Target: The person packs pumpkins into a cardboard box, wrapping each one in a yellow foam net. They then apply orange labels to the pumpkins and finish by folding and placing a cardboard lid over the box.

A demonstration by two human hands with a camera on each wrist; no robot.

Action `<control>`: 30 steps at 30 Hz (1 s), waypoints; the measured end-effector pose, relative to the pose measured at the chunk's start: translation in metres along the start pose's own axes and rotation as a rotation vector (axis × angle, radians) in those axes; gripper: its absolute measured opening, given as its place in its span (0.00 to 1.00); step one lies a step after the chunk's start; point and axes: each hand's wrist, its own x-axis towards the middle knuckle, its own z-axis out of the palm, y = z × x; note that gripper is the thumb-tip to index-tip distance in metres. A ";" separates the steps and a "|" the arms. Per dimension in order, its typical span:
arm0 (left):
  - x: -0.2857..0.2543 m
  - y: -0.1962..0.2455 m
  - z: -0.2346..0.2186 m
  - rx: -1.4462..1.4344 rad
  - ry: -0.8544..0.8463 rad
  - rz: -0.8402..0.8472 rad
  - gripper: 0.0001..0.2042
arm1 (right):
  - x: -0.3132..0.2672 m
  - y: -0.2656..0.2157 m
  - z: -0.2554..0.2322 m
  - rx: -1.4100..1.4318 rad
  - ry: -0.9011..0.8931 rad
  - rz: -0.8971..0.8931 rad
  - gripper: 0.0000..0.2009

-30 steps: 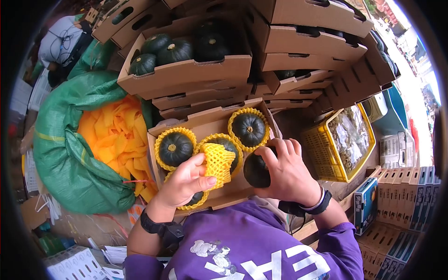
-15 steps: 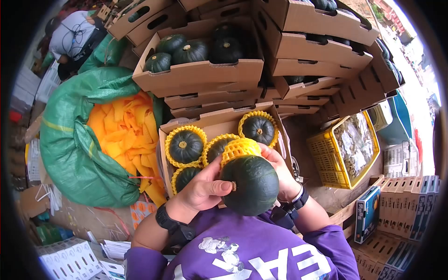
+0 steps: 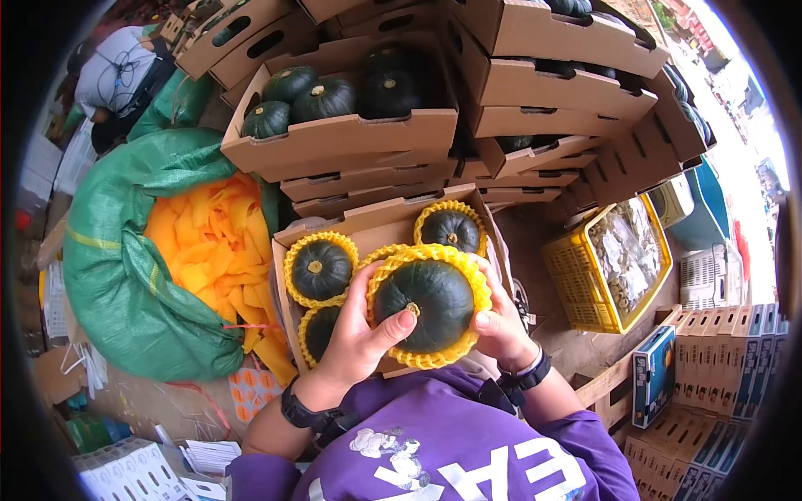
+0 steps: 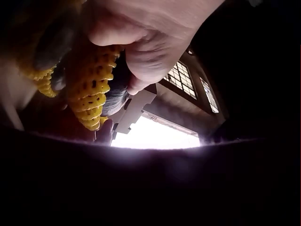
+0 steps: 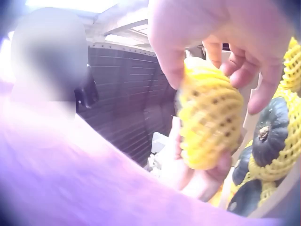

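Between both hands, close over a cardboard box [image 3: 376, 219], is a dark green pumpkin [image 3: 439, 292] with its stem toward the chest. A yellow foam net [image 3: 428, 360] rings its side; the right wrist view shows the mesh [image 5: 211, 122] stretched round it. My left hand [image 3: 355, 338] grips the left side, thumb across the front by the stem, other fingers mostly hidden behind. The right hand [image 3: 504, 327] holds the opposite side with its thumb at the net's edge. Inside the box sit several netted pumpkins, among them one at the back left [image 3: 321, 265] and one at the back right [image 3: 451, 230].
Left of the box stands a green sack [image 3: 104, 250] of orange foam nets [image 3: 213, 242]. Stacked cartons [image 3: 351, 138] with bare pumpkins rise behind. A yellow crate [image 3: 576, 275] is to the right, flat-packed boxes [image 3: 710, 359] at lower right. Another person [image 3: 117, 71] is at far left.
The right hand has brought the pumpkin from the box's right side to the middle. The foam net, first bunched on the left hand, now surrounds the pumpkin, which both hands hold.
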 end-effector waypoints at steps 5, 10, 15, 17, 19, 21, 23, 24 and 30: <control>0.003 0.030 0.003 1.462 -0.009 0.455 0.49 | -0.005 0.006 -0.002 0.174 0.025 0.172 0.46; 0.026 0.017 0.026 1.237 -0.456 0.497 0.41 | -0.017 -0.008 -0.013 -0.159 0.047 0.178 0.33; 0.051 -0.003 0.045 0.838 -0.629 0.104 0.43 | -0.041 -0.039 -0.051 -1.609 0.482 -0.121 0.26; 0.062 -0.026 0.057 1.017 -0.641 0.046 0.41 | -0.046 -0.036 -0.054 -1.651 0.205 0.132 0.24; 0.065 -0.043 0.060 1.221 -0.522 0.118 0.39 | -0.045 -0.035 -0.054 -1.651 0.244 0.206 0.20; 0.057 -0.047 0.066 1.315 -0.475 0.144 0.38 | -0.047 -0.034 -0.057 -1.676 0.230 0.208 0.20; 0.056 -0.053 0.067 1.415 -0.423 0.201 0.37 | -0.048 -0.032 -0.060 -1.696 0.216 0.205 0.20; 0.057 -0.054 0.069 1.420 -0.424 0.197 0.37 | -0.048 -0.030 -0.061 -1.667 0.246 0.189 0.17; 0.059 -0.075 0.069 1.617 -0.309 0.321 0.35 | -0.048 -0.029 -0.063 -1.629 0.280 0.193 0.14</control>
